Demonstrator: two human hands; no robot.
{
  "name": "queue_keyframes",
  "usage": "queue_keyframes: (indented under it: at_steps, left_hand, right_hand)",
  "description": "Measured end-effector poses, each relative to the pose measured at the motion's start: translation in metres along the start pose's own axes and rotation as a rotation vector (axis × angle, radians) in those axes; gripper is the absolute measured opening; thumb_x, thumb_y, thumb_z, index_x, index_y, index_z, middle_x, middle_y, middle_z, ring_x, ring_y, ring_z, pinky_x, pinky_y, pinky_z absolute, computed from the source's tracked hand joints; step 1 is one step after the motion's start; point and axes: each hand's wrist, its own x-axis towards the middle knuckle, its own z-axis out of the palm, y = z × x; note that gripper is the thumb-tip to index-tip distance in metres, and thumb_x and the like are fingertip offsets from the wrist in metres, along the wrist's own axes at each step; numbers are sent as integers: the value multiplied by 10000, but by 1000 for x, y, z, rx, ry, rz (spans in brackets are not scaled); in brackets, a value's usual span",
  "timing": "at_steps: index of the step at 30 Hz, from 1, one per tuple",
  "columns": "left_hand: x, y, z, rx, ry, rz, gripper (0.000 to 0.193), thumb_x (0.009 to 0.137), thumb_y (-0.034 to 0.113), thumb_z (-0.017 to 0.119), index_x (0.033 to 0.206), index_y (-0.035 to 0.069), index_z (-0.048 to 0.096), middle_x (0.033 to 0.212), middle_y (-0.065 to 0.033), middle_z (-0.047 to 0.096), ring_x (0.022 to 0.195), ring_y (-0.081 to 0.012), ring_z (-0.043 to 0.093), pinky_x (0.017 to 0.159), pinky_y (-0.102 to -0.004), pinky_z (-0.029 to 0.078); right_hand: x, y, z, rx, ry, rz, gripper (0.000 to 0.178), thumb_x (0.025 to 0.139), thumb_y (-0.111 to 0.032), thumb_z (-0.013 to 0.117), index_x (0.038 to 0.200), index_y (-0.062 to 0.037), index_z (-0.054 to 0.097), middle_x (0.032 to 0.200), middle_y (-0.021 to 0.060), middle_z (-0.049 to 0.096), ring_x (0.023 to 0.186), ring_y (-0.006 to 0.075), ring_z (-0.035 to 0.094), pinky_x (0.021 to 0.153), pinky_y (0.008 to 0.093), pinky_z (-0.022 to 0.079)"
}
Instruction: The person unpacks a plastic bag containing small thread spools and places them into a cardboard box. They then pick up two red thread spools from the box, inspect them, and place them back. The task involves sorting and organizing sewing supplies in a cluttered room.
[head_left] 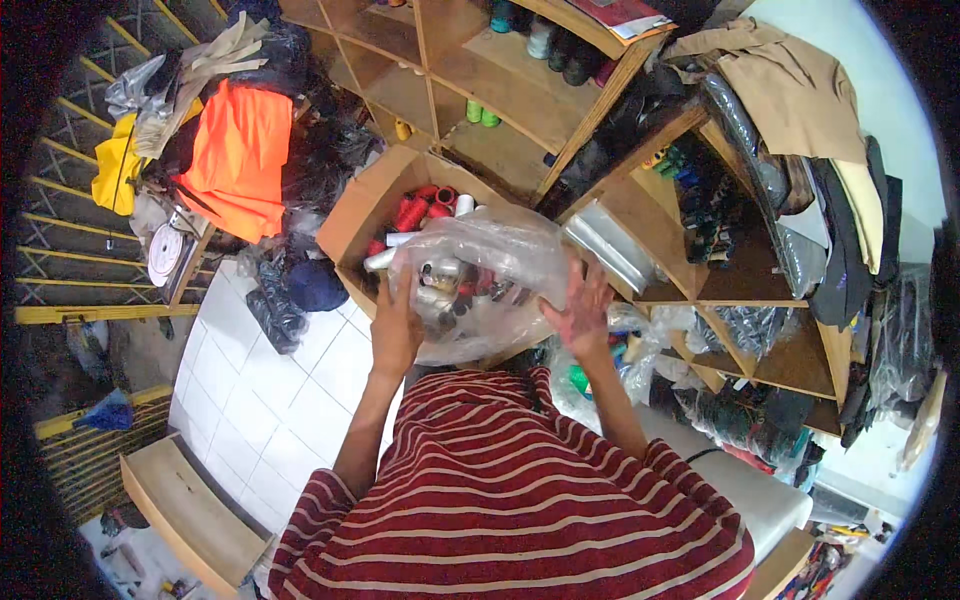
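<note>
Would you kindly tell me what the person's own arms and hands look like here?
The left hand and right hand are bare, without gloves, and no watch or bracelet shows. The forearms are bare too. The sleeves are dark red with thin pale stripes, matching the shirt.

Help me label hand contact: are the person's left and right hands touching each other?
Apart: the head view shows the left hand and right hand at opposite sides of the clear plastic, which spans the gap.
</note>
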Motion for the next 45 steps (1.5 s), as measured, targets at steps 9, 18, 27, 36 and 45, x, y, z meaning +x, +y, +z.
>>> queue_keyframes:
  at_steps: [9,18,27,36,45]
  left_hand:
    - [-18,8,8,-11,-12,62,923,669,-75,599,1470,213,241,1333,-263,382,963,-447,559,739,-468,515]
    - [-45,16,10,-79,-138,69,868,701,-86,570,1463,186,255,1282,-326,380,1051,-499,493,762,-506,503]
    - [-64,7,9,19,-148,47,917,703,-26,605,1485,191,177,1165,-283,451,981,-464,520,752,-479,506]
    - [-34,-4,26,142,-176,-12,947,696,-60,598,1491,206,157,1265,-257,426,1100,-432,511,787,-455,529]
    - [-23,-6,3,43,-187,-27,988,695,14,661,1491,295,147,1297,-256,373,1117,-457,488,809,-484,514]
  right_hand:
    - [-3,-77,147,246,81,-645,340,810,-115,558,1130,-1,566,1203,242,532,1103,395,530,968,468,408]
    - [41,-101,310,88,-506,-362,342,838,-185,537,1125,-3,570,1194,223,546,1100,376,537,957,460,419]
    - [-7,-74,341,57,-635,-381,361,865,-255,517,1119,-5,575,1185,205,560,1097,358,543,945,453,431]
    - [-10,-21,335,396,-589,-303,396,893,-325,496,1114,-7,580,1176,186,574,1095,340,549,933,446,442]
    - [-38,-51,144,1541,-233,-119,466,854,-210,645,1266,-26,530,1243,121,553,1210,209,473,989,342,407]
